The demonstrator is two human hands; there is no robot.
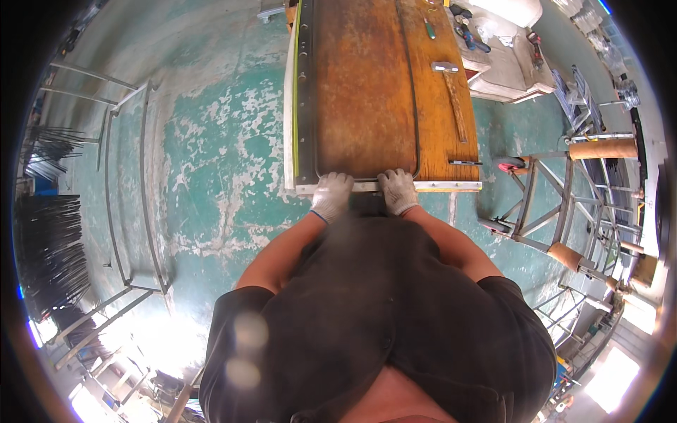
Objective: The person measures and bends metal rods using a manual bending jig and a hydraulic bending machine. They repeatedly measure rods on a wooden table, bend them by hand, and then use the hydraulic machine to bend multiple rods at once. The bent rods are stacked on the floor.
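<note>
A long panel (367,92) with a thin dark rim and rounded near corners lies on an orange-brown wooden workbench (444,158). Its inside looks reddish brown; whether that is a mesh or a sheet, I cannot tell. Both my hands wear whitish gloves and rest at the panel's near end, a short gap apart. My left hand (333,196) curls its fingers over the rim near the left corner. Likewise my right hand (398,190) closes over it near the right corner. The undersides of both hands are hidden.
Right of the panel lie a hammer (451,99), a dark pen-like tool (465,163) and a green-handled tool (429,28). A metal strip (448,186) edges the bench. A wheeled metal frame (543,190) stands right, a light sofa (504,63) far right, a metal rack (146,204) left.
</note>
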